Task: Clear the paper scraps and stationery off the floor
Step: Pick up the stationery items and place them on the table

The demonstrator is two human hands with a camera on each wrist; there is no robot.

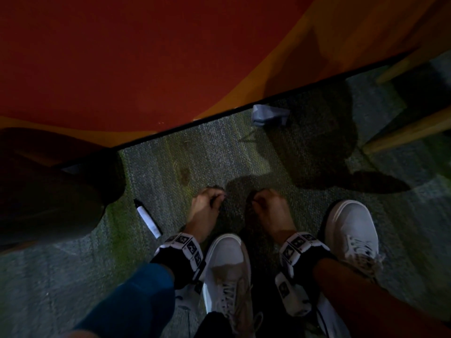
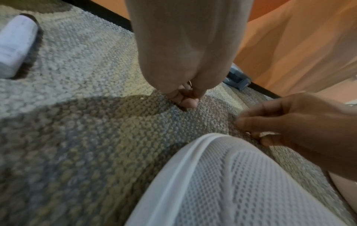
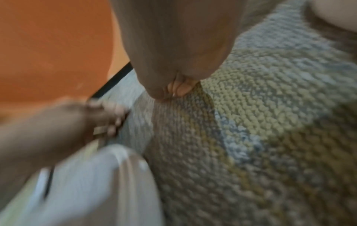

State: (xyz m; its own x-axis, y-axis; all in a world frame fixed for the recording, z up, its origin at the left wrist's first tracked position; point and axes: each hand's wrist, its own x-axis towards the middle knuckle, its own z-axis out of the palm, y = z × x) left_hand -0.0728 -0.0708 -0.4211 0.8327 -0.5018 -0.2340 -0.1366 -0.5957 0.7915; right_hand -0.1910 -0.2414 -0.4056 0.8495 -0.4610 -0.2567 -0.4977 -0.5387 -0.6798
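Shoes: your two white shoes (image 1: 227,269) stand on the carpet nearest you, the left shoe between your two wrists, the right shoe (image 1: 351,230) just outside your right hand
Wristbands: a black-and-white patterned band (image 1: 183,250) wraps each of your wrists
Left hand: your left hand (image 1: 206,203) is down at the carpet (image 1: 170,167) just ahead of the left shoe's toe, fingers curled with the tips bunched against the pile; the left wrist view shows the fingertips (image 2: 188,100) pressed together at the floor, but you cannot tell whether anything is pinched between them
Right hand: your right hand (image 1: 268,203) sits close beside the left, also low to the carpet with curled fingers; the left wrist view shows a small pale scrap (image 2: 268,134) caught between its thumb and fingers
Marker: a white marker (image 1: 147,218) with a dark cap lies flat on the carpet just left of your left hand, untouched
Grey object: farther ahead of your right hand, a small blue-grey thing (image 1: 268,114) lies at the carpet's edge against the black strip; too dim to name
Wall: beyond both hands rises a red and orange surface (image 1: 122,57)
Wooden legs: far to the right of your right hand, pale wooden legs (image 1: 402,132) cross the carpet
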